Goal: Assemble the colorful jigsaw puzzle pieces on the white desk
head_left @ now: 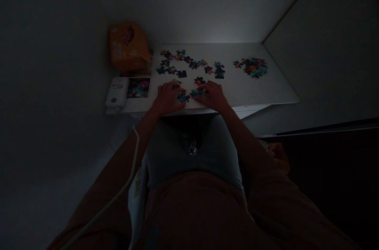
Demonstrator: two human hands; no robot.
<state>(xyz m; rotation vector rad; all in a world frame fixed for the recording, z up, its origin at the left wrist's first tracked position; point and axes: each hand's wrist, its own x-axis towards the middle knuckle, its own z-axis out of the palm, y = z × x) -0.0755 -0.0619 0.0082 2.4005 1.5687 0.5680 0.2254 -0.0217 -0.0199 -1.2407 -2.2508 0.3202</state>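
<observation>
Two hands rest on a white counter in dim light. An orange box stands at its far left corner, a heap of puzzle pieces far right. The left hand and right hand lie flat, fingers spread, each pressing a puzzle piece at the near edge.

Two hands on the table, one orange box, one white device, one picture card. Puzzle pieces: too many and too dim to count.
</observation>
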